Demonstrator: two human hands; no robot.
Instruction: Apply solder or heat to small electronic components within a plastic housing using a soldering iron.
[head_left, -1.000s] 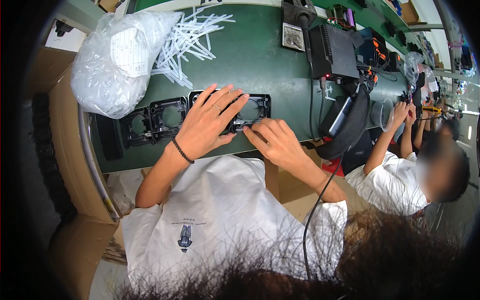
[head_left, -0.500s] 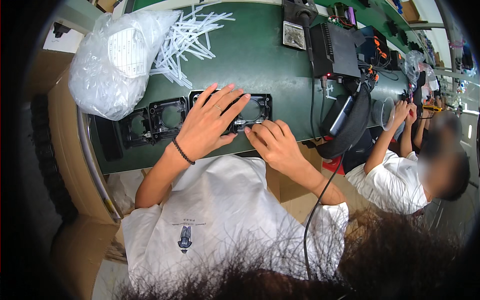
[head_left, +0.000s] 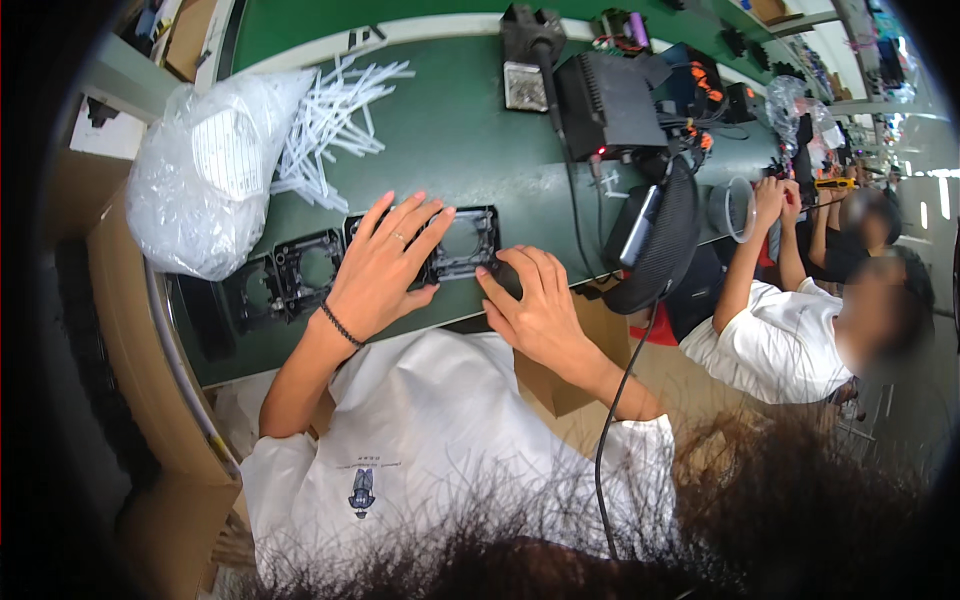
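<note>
My left hand (head_left: 383, 262) lies with its fingers stretched over a row of black plastic frames on the table, covering much of the middle one. At the row's right end, a black plastic frame (head_left: 496, 232) shows a large round opening. My right hand (head_left: 548, 312) is at that frame's near right corner, fingers bent. A dark piece (head_left: 508, 278) shows between its thumb and fingers, its kind not clear. Left of my left hand stand another black frame (head_left: 284, 262) with a round opening and a further black frame (head_left: 250, 312).
A clear plastic bag (head_left: 165, 215) and a pile of white plastic strips (head_left: 325, 140) lie at the far left. A black box (head_left: 600, 110) with cables and a black case (head_left: 665, 240) stand to the right. A co-worker (head_left: 770, 335) sits at the right.
The whole view has shifted. My right fingertips have gone from the frame's near edge to its near right corner, where a dark piece now shows in them. My left hand stays over the frames.
</note>
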